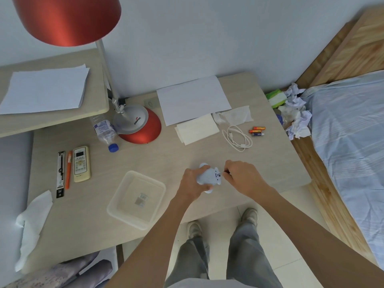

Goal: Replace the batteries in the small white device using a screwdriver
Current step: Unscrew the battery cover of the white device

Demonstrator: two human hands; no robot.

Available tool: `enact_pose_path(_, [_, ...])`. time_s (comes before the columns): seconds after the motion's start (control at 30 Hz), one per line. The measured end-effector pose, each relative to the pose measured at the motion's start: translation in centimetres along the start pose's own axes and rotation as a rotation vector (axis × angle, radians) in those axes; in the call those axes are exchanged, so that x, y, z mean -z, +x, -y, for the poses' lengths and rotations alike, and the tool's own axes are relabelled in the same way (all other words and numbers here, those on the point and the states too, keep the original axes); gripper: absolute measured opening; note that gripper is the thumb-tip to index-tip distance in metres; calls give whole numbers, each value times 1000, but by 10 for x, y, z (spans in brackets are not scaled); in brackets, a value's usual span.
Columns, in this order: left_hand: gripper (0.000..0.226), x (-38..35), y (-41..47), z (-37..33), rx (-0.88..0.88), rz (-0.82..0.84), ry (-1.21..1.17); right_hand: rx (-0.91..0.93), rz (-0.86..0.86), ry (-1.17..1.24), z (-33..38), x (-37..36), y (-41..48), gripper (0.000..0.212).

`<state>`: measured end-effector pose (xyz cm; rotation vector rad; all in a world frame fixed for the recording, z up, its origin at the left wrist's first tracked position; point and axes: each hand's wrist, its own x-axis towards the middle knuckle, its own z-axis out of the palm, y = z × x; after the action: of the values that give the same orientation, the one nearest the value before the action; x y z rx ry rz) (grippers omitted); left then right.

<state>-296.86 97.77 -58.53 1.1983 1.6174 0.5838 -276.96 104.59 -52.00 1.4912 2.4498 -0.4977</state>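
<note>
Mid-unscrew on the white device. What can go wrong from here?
1. The white device is worked near the front edge of the table, and the clear tray sits off to the left, so a freed screw could fall to the floor.
2. The right hand only pinches the screwdriver; its tip may slip while the left hand steadies the device.
</note>
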Motion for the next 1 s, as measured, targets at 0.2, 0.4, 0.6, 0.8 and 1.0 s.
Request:
enact_pose_path(0.2, [68, 2, -1, -5, -4, 8, 32, 9, 7, 71, -2, -1, -6, 16])
enact_pose_path(0.4, [62, 0, -3, -8, -11, -1, 44, 49, 49, 75, -4, 3, -7, 12])
enact_pose_path(0.6, [64, 0, -2, -13, 48, -5, 51, 67, 52, 92, -9, 3, -1, 18])
enact_pose_path(0.8, [70, -3, -3, -13, 80, -30, 90, 132, 34, 127, -14, 2, -2, 17])
enact_pose_path(1.0, [75, -5, -5, -13, 148, -46, 102, 183, 51, 112, -18, 0, 3, 10])
